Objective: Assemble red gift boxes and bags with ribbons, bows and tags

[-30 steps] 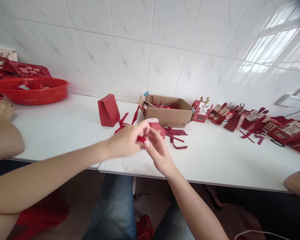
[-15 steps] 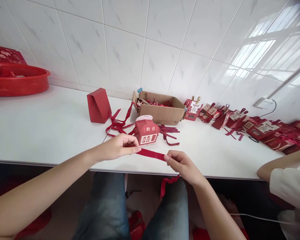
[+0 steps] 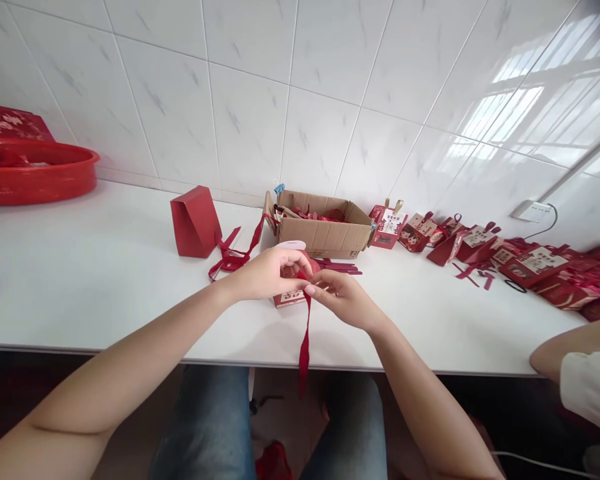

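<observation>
My left hand (image 3: pixel 279 272) and my right hand (image 3: pixel 340 293) meet at the middle of the table, fingers closed on a red ribbon (image 3: pixel 305 343). One end of the ribbon hangs down past the table's front edge. Right behind my hands stands a small red gift box (image 3: pixel 285 299) with white-and-red lettering, mostly covered by them. More red ribbons (image 3: pixel 230 259) lie loose to the left of the box, and others lie behind my right hand.
Against the wall stands an open cardboard box (image 3: pixel 325 235) with red strips inside. A plain red box (image 3: pixel 196 223) is left of it, a red basin (image 3: pixel 40 177) far left. Finished-looking red boxes (image 3: pixel 535 263) line the right. A person's arm (image 3: pixel 575 340) rests at the right edge.
My hands have come together in front of the gift box, where before they held the ribbon stretched between them. The ribbon's free end now hangs between them.
</observation>
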The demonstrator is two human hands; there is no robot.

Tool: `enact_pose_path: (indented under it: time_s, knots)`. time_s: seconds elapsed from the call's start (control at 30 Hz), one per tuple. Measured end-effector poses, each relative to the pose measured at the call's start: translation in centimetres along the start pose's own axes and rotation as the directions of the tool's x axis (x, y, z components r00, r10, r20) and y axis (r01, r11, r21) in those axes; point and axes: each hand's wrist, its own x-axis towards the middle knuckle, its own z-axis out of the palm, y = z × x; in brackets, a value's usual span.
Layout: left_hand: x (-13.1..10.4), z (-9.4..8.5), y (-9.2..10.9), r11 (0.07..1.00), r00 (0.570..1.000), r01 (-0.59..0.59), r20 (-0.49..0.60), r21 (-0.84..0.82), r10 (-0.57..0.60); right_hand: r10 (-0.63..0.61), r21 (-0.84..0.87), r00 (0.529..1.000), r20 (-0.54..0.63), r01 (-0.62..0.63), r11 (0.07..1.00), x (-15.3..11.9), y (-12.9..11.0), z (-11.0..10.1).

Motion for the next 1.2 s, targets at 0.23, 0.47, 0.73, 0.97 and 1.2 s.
enact_pose_path:
  time_s: [0.23,0.47,0.73,0.97,1.2]
  knots:
    - [2.0,0.3,-5.3,0.987,0.872,-0.142,-0.463,0.072,0.159,0.034,0.431,0.997,0.076,-0.064,0.9,3.7,2.6,-1.0]
    - [1.5,1.3,-9.2,0.963,0.866,-0.03,-0.475,0.268,0.159,0.163,0.555,0.985,0.05,-0.163,0.816,3.4,5.2,0.9]
    - [1.2,2.0,-8.9,0.99,0.901,-0.025,-0.426,0.14,0.083,0.275,0.579,0.961,0.007,-0.228,0.783,3.3,5.3,1.4]
    - [0.8,2.9,-8.4,0.978,0.918,-0.071,-0.37,0.195,0.141,0.284,0.584,0.958,-0.05,-0.202,0.786,3.1,5.3,1.6]
    - [0.6,3.5,-8.1,0.976,0.918,-0.078,-0.366,0.203,0.149,0.277,0.574,0.961,-0.001,-0.226,0.787,2.9,4.9,1.5]
